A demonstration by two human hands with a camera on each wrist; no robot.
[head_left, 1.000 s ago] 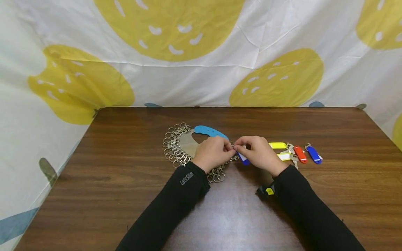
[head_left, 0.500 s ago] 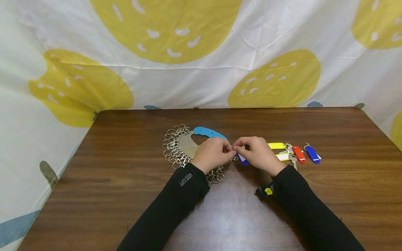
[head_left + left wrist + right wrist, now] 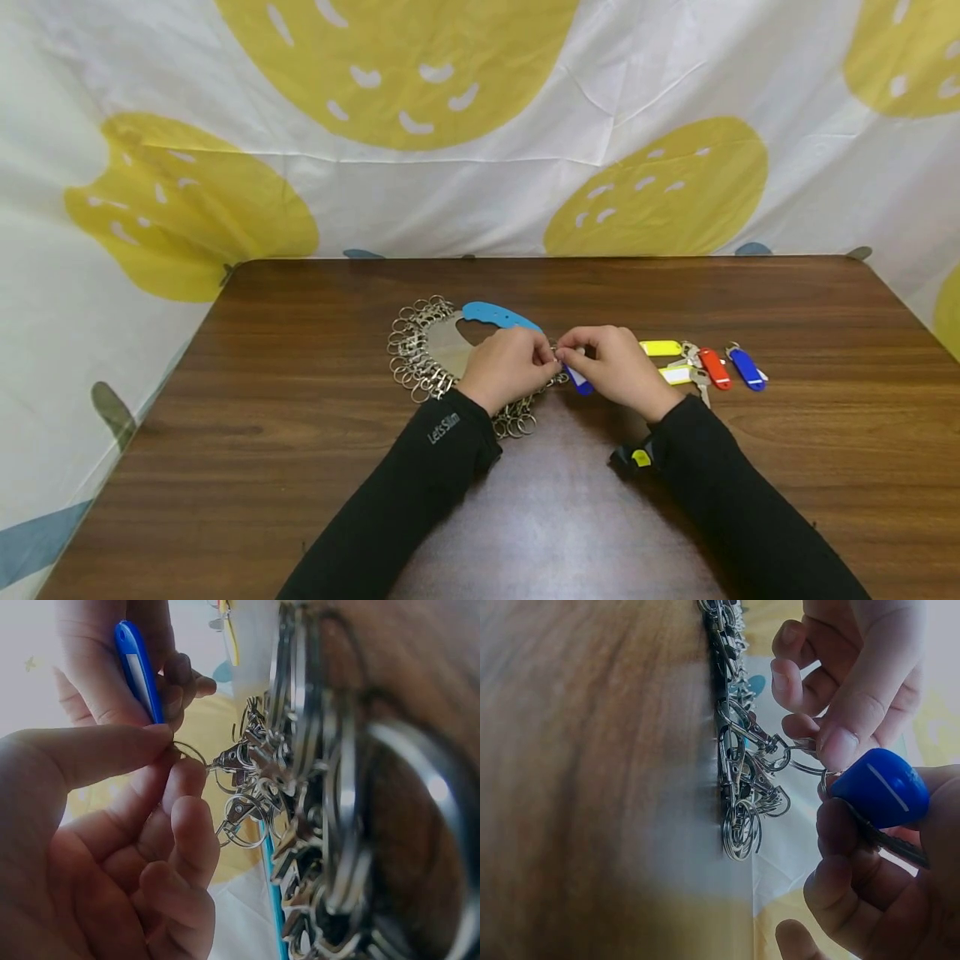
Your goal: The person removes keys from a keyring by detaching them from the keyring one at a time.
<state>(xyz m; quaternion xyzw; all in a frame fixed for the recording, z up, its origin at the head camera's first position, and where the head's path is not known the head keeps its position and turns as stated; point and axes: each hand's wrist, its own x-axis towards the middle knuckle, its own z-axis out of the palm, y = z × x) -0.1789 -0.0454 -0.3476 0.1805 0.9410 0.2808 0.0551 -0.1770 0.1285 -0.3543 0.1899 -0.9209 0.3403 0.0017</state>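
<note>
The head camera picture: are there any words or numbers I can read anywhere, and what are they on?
"Let's Slim": small pale letters on the black left sleeve.
White paper strips in the blue plastic key tag, yellow tag, red tag and far blue tag: no writing can be made out, too small.
Nothing else readable.

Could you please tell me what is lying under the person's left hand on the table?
Under the left hand lies the key organiser, a metal plate with a blue handle, ringed with clips and split rings. The hand covers its right part; the hand pinches one split ring.
</note>
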